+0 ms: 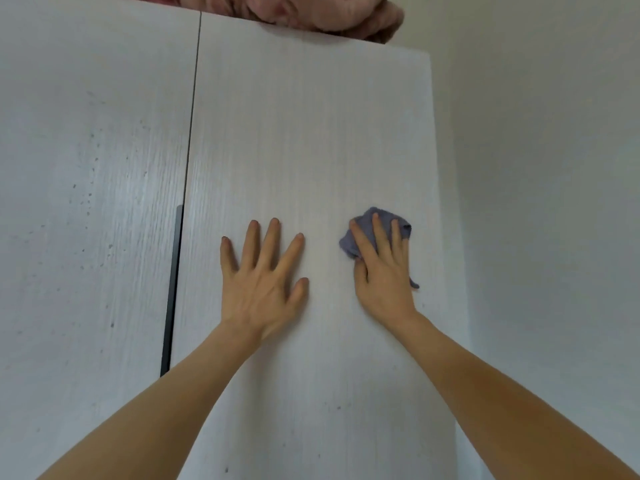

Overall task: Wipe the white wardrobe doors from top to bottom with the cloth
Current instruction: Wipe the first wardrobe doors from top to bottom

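Observation:
Two white wood-grain wardrobe doors fill the head view, the right door and the left door, split by a thin dark gap. My right hand presses a small bluish-grey cloth flat against the right door, near its right edge at mid height. The cloth shows above my fingers and a corner pokes out by my wrist. My left hand lies flat on the same door, fingers spread, holding nothing.
A dark vertical handle strip runs along the left door's edge by the gap. A pink bundle of fabric sits on top of the wardrobe. A plain pale wall stands right of the wardrobe. Small dark specks dot the left door.

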Motion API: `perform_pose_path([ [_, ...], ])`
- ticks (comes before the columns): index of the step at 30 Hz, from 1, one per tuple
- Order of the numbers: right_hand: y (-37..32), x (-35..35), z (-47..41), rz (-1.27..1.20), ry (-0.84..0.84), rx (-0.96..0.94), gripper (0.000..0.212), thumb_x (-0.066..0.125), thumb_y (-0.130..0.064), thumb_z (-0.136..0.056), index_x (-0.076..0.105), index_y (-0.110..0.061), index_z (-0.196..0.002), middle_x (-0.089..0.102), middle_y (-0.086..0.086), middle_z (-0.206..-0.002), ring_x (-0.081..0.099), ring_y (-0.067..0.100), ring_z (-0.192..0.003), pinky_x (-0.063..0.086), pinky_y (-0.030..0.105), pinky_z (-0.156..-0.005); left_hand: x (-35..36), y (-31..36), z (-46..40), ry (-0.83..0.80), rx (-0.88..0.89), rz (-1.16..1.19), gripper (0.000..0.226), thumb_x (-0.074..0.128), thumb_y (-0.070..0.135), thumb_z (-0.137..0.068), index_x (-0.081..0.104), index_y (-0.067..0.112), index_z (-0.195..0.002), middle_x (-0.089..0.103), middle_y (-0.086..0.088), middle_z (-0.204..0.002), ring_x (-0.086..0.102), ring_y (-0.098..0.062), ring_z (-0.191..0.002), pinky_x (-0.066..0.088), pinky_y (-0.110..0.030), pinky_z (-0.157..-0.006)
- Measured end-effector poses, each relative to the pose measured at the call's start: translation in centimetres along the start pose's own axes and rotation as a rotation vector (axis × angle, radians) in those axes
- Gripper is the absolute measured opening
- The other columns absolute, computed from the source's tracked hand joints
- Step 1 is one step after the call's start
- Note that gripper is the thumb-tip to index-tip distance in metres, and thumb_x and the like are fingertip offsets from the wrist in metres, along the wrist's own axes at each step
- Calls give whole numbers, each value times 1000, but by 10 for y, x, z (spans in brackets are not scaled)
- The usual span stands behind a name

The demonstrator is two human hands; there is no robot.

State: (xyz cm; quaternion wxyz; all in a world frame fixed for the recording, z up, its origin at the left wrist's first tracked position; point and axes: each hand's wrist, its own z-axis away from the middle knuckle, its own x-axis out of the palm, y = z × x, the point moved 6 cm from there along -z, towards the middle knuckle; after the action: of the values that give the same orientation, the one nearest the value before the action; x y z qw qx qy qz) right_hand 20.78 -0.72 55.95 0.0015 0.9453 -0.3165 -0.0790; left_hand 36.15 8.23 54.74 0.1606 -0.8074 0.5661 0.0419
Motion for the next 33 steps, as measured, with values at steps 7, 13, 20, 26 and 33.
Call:
perform_pose_path([
  [7, 18, -12, -7, 193, -111, -479, 54, 36, -15, -87, 37, -23, -140, 34, 14, -149, 22, 38, -138, 17, 49, -114, 13, -1, -2, 62, -15, -47, 66, 27, 57, -87, 29, 27, -146, 29, -13, -151, 20, -36, -138, 7, -57, -106],
  [13, 33, -19, -68, 62, 65, 87, 58, 27, -19, -89, 30, -18, -146, 21, 13, -154, 7, 38, -142, 6, 53, -116, 12, 2, -4, 98, -16, -39, 65, 28, 57, -86, 28, 28, -145, 31, -13, -150, 22, -36, -138, 10, -58, -106],
  [20, 15, -6, -1, 149, -72, -541, 52, 37, -15, -87, 38, -23, -138, 33, 11, -148, 22, 32, -139, 14, 47, -115, 11, -1, -5, 105, -13, -33, 65, 29, 56, -86, 31, 27, -144, 30, -13, -151, 21, -36, -138, 10, -58, -106],
  [26, 73, -35, -46, -33, 103, 105, 54, 34, -14, -87, 39, -12, -141, 28, 17, -150, 15, 40, -140, 12, 56, -114, 14, -2, -4, 109, -23, -50, 65, 26, 57, -87, 27, 29, -146, 28, -12, -152, 19, -35, -140, 8, -56, -108],
  [33, 10, 4, 30, 73, 62, -132, 55, 33, -18, -88, 34, -20, -143, 31, 14, -149, 18, 34, -140, 16, 53, -114, 16, -1, -5, 100, -9, -56, 65, 25, 57, -88, 25, 27, -146, 26, -13, -153, 17, -36, -140, 7, -57, -108],
])
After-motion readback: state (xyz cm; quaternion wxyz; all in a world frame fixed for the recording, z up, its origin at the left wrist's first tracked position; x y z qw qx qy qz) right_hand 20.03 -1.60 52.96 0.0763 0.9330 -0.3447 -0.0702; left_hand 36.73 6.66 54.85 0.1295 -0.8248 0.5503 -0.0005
